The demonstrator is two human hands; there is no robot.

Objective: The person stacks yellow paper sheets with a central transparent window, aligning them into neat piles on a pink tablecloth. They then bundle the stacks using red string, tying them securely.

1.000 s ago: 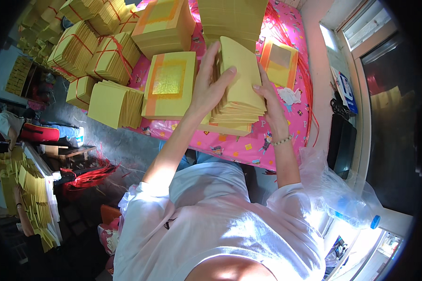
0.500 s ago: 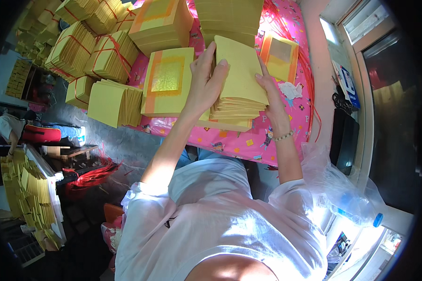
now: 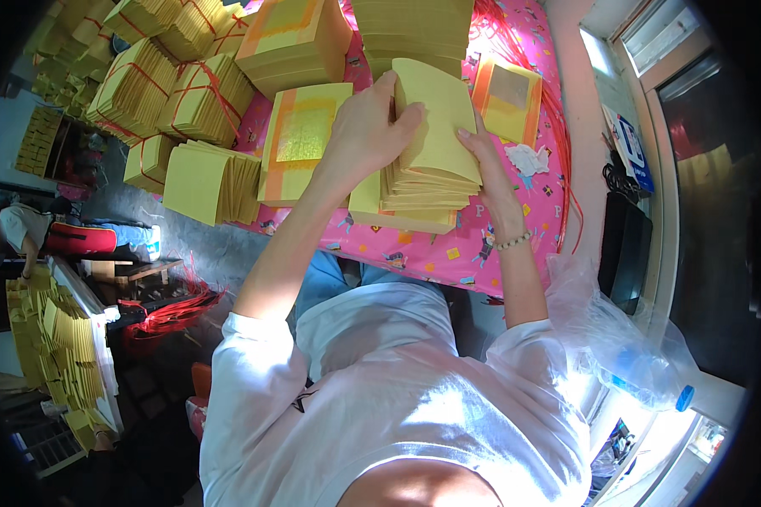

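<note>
Right wrist: beaded bracelet (image 3: 513, 242). Yellow paper stack (image 3: 435, 114) upright between both hands, above a lower paper block (image 3: 402, 220). Left hand (image 3: 365, 135): part-open, thumb on the stack's face, fingertips at its upper left edge. Right hand (image 3: 492, 169): loosely curved, thumb at right edge, other fingers partly hidden alongside. Beyond: taller yellow pile (image 3: 414, 34) on pink table cover (image 3: 473, 264).

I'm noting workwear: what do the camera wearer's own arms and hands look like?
Loose white sleeves end around the elbows. The left hand and right hand wear no gloves; a bracelet of small, round, pale beads circles the right wrist.
</note>
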